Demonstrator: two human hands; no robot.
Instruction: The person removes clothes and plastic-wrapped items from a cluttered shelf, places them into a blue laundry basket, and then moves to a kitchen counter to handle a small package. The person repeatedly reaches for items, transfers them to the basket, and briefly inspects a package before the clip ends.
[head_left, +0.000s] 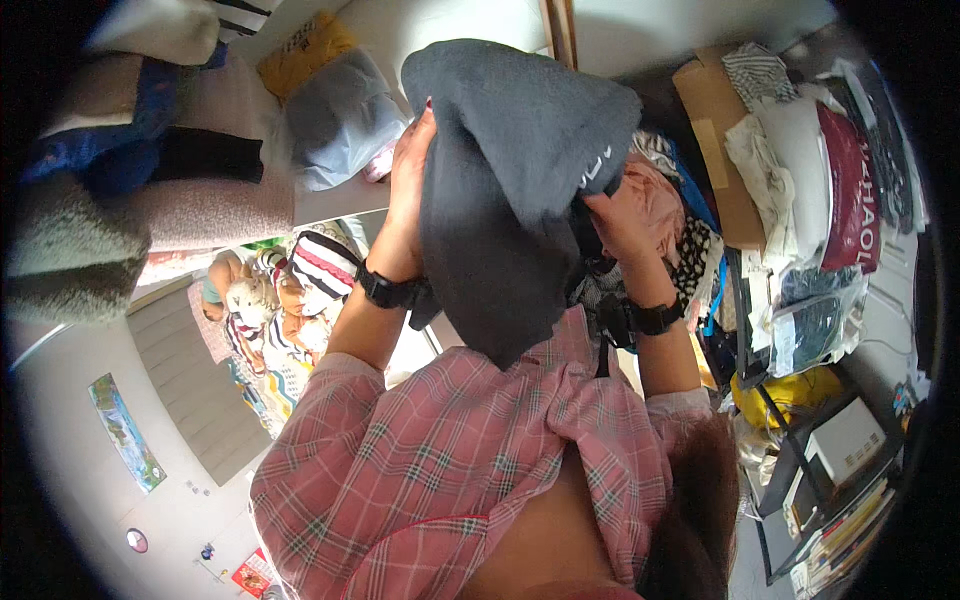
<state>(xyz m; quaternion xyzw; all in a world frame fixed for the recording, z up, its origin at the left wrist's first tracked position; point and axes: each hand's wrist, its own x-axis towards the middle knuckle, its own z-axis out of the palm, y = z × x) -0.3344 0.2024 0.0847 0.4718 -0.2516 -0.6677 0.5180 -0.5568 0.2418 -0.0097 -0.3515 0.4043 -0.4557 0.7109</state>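
Observation:
A dark grey cloth garment (510, 142) with small white lettering hangs in front of my chest, bunched and folded over itself. My left hand (412, 157) grips its left side, with the thumb lying along the fabric edge. Lower on the right, my right hand (611, 217) pinches the garment close to the lettering; some of its fingers are hidden behind the cloth. The loose lower part (502, 300) droops to a point over my pink plaid shirt (450, 435). Each wrist wears a black strap.
Piled clothes, among them a salmon-pink cloth (652, 210), lie beyond my right hand. A black shelf rack (757, 375) holds folded clothes and bags at right. A filled translucent plastic bag (341, 112) stands at upper left, near fleecy blankets (217, 202). Stuffed toys (251, 304) lie on a bed.

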